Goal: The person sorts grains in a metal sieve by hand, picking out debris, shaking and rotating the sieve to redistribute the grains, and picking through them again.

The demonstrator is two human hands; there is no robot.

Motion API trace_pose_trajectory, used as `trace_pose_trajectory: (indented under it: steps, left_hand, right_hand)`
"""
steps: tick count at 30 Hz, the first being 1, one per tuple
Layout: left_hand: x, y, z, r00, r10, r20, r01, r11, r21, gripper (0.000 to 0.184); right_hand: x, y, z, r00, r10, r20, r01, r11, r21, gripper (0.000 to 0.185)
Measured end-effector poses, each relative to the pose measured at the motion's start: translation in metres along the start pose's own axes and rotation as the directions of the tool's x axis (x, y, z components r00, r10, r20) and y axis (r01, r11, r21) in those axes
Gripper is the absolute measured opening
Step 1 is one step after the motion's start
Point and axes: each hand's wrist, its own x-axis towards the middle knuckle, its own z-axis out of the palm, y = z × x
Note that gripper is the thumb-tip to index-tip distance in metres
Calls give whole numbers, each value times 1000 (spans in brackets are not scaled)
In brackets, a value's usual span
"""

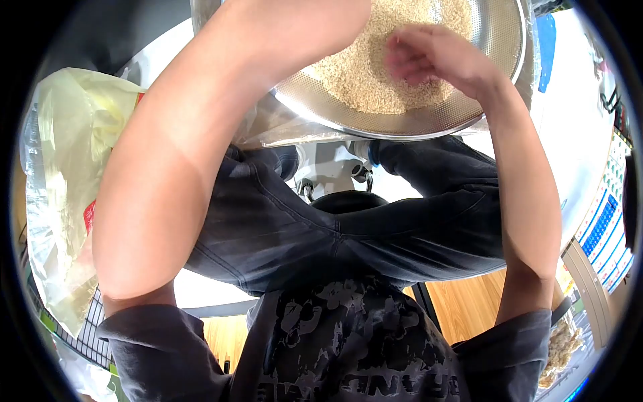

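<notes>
My right hand (pixel 432 57) is over pale tan grains (pixel 365 77), like hulled rice or oats, heaped in a round metal sieve (pixel 495 40) with a perforated wall. Its fingers are blurred but look loosely curved and apart, with nothing visible between them. I cannot tell whether the fingertips touch the grains. From the left, my left forearm (pixel 288 40) reaches across the sieve's rim; the top edge of the view cuts it off, so my left hand is out of sight.
Under the sieve, clear plastic (pixel 295 130) lies at the edge of the white table (pixel 562 114). A yellowish plastic bag (pixel 77 127) stands at the left. Printed sheets (pixel 606 221) are at the right. My dark-trousered legs (pixel 288 208) extend below the table edge.
</notes>
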Motion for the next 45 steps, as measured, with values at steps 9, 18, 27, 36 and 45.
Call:
trace_pose_trajectory:
  steps: [9, 18, 27, 36, 45]
  left_hand:
    - [0, 3, -1, 1000, 2, -2, -2, 1000, 9, 24]
    - [-2, 4, -1, 1000, -1, 2, 1, 1000, 26, 24]
    - [-5, 6, -6, 999, -50, -9, 50, 998, 47, 24]
    - [-14, 33, -21, 975, -223, 0, 223, 972, 74, 23]
    - [-9, -15, -1, 996, 68, -51, -60, 989, 134, 22]
  right_hand:
    - [-2, -15, -9, 952, -139, -274, 228, 918, 325, 32]
    - [17, 10, 8, 991, -100, 89, 81, 977, 197, 65]
    - [25, -20, -9, 953, -41, -299, 198, 834, 515, 41]
    - [42, -12, 24, 920, 46, 388, -238, 855, 461, 60]
    - [40, -37, 7, 976, -111, -187, 206, 743, 637, 57]
